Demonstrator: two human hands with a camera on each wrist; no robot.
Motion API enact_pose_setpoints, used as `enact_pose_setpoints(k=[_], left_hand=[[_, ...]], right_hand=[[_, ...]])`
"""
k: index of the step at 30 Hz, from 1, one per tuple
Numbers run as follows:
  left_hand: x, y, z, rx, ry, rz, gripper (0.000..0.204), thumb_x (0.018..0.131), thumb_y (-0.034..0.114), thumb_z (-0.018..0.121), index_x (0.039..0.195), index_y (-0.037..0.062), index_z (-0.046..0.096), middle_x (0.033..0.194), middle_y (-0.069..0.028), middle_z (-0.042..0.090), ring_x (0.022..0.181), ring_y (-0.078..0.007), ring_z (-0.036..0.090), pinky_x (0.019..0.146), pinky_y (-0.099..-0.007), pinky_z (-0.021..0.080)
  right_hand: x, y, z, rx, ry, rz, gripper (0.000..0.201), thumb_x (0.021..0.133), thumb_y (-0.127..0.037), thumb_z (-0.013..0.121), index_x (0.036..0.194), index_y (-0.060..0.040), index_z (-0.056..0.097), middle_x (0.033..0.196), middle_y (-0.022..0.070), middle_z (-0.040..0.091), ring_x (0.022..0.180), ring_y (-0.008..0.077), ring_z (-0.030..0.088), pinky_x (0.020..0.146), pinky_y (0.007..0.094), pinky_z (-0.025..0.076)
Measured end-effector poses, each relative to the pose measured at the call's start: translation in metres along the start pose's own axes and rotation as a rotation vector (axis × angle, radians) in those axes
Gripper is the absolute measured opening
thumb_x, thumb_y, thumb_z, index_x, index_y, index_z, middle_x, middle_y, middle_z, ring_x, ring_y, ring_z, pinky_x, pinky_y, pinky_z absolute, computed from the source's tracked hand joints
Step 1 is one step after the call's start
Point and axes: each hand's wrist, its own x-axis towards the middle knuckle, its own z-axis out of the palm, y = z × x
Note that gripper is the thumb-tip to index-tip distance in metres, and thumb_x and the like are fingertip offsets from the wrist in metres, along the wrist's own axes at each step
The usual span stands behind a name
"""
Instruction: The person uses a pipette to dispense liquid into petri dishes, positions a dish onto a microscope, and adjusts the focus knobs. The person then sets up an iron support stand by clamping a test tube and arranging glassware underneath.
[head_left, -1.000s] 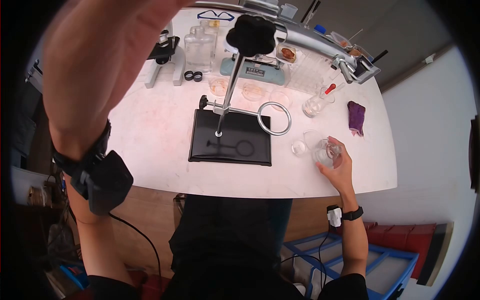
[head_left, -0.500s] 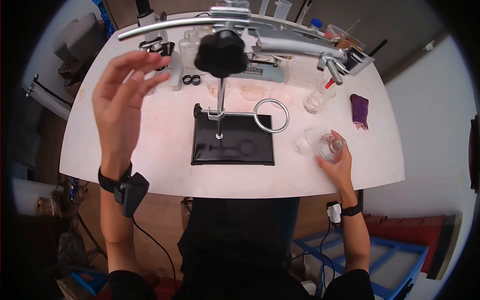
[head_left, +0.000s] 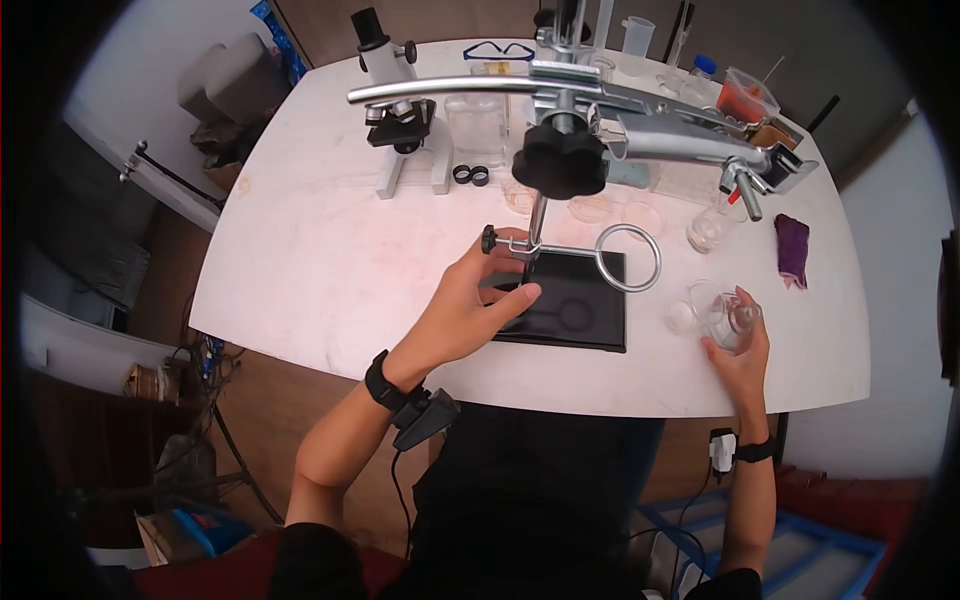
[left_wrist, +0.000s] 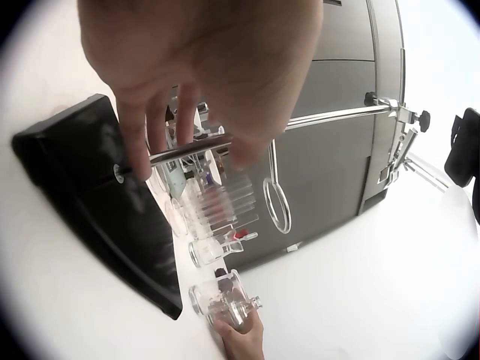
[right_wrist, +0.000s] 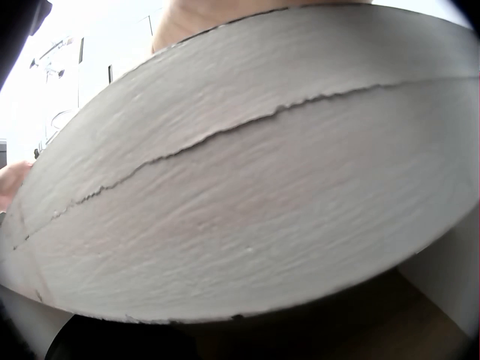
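My left hand point(head_left: 460, 310) is at the upright rod point(head_left: 538, 215) of a ring stand, low over its black base point(head_left: 595, 325). In the left wrist view its extended fingers point(left_wrist: 135, 146) lie behind the rod, with the thumb on the near side. An iron ring point(head_left: 659, 262) sticks out to the right of the rod. My right hand point(head_left: 745, 365) holds a clear glass vessel point(head_left: 732, 318) with a narrow neck, thumb and fingers curved round its sides. Left of that vessel are a glass cup and a small glass piece point(head_left: 682, 317).
A large clamp with a black knob point(head_left: 560, 160) crosses the top of the stand. Behind are a microscope point(head_left: 405, 125), a clear bottle point(head_left: 475, 130), glass dishes point(head_left: 590, 208) and a flask point(head_left: 705, 230). A purple cloth point(head_left: 792, 250) lies right. The table edge point(right_wrist: 225, 187) fills the right wrist view.
My left hand has come down from high at the left to the stand's rod. The right hand keeps its hold on the glass vessel. The head view has shifted left.
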Motion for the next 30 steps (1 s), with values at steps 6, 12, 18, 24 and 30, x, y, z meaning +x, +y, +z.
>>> enact_pose_setpoints(k=[6,12,18,24,30], left_hand=[[0.004,-0.012,0.016,-0.363,-0.113,0.071,0.049,0.100,0.042,0.047,0.119,-0.0023,0.052,0.115,-0.0143,0.056,0.112,-0.0219,0.055,0.076,-0.0369,0.057],[0.018,-0.007,0.023,-0.520,0.005,-0.046,0.074,0.093,0.071,0.017,0.084,0.0059,0.051,0.075,-0.0073,0.052,0.084,-0.0213,0.056,0.057,-0.0354,0.052],[0.029,0.013,0.042,-0.483,0.231,-0.184,0.062,0.096,0.063,0.024,0.055,0.0162,0.026,0.052,0.0037,0.020,0.049,-0.0109,0.025,0.043,-0.0266,0.025],[0.034,0.020,0.052,-0.649,0.415,-0.235,0.048,0.099,0.038,0.035,0.057,0.0179,0.023,0.054,0.0047,0.017,0.048,-0.0089,0.017,0.043,-0.0260,0.019],[0.032,0.018,0.045,-0.746,0.490,-0.239,0.041,0.098,0.032,0.038,0.061,0.0166,0.027,0.056,0.0054,0.021,0.048,-0.0080,0.019,0.045,-0.0257,0.020]], right_hand=[[0.000,-0.002,-0.001,-0.031,0.022,-0.036,0.076,0.063,0.011,0.071,0.133,0.0026,0.045,0.120,0.0071,0.050,0.113,0.0185,0.050,0.104,0.0304,0.037],[-0.002,-0.001,-0.001,-0.019,0.017,-0.046,0.075,0.063,0.010,0.072,0.133,0.0023,0.046,0.119,0.0066,0.050,0.112,0.0184,0.051,0.103,0.0299,0.038],[-0.003,0.002,-0.002,-0.010,0.014,-0.082,0.074,0.063,0.009,0.072,0.133,0.0026,0.046,0.119,0.0071,0.050,0.112,0.0187,0.050,0.102,0.0304,0.039],[-0.002,0.000,-0.001,-0.039,0.028,-0.041,0.075,0.063,0.010,0.070,0.134,0.0006,0.046,0.122,0.0080,0.050,0.115,0.0200,0.050,0.103,0.0318,0.039],[-0.002,0.009,-0.002,-0.018,0.025,-0.043,0.076,0.063,0.011,0.070,0.134,0.0002,0.046,0.121,0.0086,0.051,0.115,0.0209,0.051,0.103,0.0323,0.039]])
